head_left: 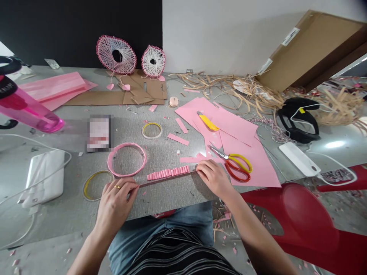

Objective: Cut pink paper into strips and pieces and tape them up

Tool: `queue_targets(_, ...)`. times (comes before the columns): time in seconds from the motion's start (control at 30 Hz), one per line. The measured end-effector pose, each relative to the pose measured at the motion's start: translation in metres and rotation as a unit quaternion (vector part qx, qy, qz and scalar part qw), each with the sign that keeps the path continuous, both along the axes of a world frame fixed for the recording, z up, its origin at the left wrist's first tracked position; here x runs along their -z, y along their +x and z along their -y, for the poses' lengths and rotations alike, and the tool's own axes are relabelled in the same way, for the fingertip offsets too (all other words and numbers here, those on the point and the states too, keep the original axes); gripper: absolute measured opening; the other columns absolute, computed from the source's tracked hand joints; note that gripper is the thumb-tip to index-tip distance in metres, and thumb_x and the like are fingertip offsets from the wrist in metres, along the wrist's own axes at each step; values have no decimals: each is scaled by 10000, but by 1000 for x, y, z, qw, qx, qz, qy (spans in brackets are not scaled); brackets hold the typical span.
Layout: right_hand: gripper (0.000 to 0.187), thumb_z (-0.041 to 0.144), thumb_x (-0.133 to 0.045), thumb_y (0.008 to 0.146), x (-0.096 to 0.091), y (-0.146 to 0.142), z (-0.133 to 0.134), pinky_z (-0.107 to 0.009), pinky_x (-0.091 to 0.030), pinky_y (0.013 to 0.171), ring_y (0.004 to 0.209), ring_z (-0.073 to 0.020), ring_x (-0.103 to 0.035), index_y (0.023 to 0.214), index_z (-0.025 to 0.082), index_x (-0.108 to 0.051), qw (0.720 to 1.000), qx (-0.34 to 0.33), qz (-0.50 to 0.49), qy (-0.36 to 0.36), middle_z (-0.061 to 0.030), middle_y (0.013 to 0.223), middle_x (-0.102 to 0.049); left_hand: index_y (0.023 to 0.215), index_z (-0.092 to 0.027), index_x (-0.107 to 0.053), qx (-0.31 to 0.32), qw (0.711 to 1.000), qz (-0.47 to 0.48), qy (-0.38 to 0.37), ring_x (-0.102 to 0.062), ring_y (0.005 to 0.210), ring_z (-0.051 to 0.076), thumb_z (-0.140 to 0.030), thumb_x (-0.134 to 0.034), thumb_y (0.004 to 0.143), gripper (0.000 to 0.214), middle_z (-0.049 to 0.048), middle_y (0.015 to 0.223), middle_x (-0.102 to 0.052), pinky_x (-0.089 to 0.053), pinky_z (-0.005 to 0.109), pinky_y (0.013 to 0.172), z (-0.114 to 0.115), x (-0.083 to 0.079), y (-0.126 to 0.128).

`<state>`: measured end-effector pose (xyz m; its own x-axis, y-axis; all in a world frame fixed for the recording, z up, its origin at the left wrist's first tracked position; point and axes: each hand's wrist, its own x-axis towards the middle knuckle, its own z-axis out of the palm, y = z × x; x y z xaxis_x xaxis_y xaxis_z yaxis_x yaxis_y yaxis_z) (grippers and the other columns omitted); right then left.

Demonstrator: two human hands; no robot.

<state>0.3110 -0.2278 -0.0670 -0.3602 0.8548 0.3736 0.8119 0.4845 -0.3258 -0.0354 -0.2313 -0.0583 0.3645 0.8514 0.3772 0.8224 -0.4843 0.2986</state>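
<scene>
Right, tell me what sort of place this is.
Most likely a craft workbench for paper work: pink paper sheets lie spread out with a yellow utility knife and red-and-yellow-handled scissors on them, and two string-art discs stand at the back.

Along the front edge of the grey table [160, 200], a row of pink paper pleats [168, 173] lined a dark brown strip [174, 177]. Behind them lay a pink ring [127, 144]. Toward the right edge, scissors [229, 162] with red and yellow handles rested on pink paper sheets [258, 168]. A black-and-white striped shirt [177, 254] showed below the edge.
</scene>
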Motion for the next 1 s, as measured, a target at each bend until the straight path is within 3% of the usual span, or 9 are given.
queue_targets(0.23,196,86,-474,963,-14,2,13,-398,-558,857,989,-219,-650,909,238,-586,999,-16,-38,-24,-75,1057,-690,832,-250,-636,41,998,35,-20,-691,809,192,-230,-571,910,104,16,901,-749,-457,344,794,9,-8,-9)
queue_targets(0.4,191,62,-495,857,-31,-9,6,-501,-493,1056,1258,-250,-555,882,244,-552,989,-108,-91,-48,-98,1264,-653,817,-266,-589,57,995,78,-4,-701,801,190,-165,-594,856,109,-1,870,-736,-483,345,778,18,-10,-25)
queue_targets(0.57,199,51,-569,750,-38,-28,-14,-493,-406,1156,1389,-251,-440,827,235,-577,975,-195,-33,-105,-79,1398,-588,815,-281,-581,53,996,75,-15,-689,787,186,-161,-591,844,123,-1,876,-731,-496,341,769,30,-14,-48)
queue_targets(0.77,159,79,-605,762,-35,-47,-30,-510,-354,1189,1354,-252,-464,774,238,-596,969,-222,30,-104,-59,1352,-623,812,-278,-564,45,997,58,9,-683,768,178,-157,-579,859,130,-5,852,-725,-482,336,762,45,-16,-62)
queue_targets(1.0,172,67,-615,764,-31,-52,-29,-497,-338,1193,1304,-235,-492,795,236,-617,968,-225,37,-102,-37,1222,-666,822,-270,-559,41,998,52,20,-679,786,173,-164,-566,881,121,1,861,-723,-472,328,786,46,-12,-62)
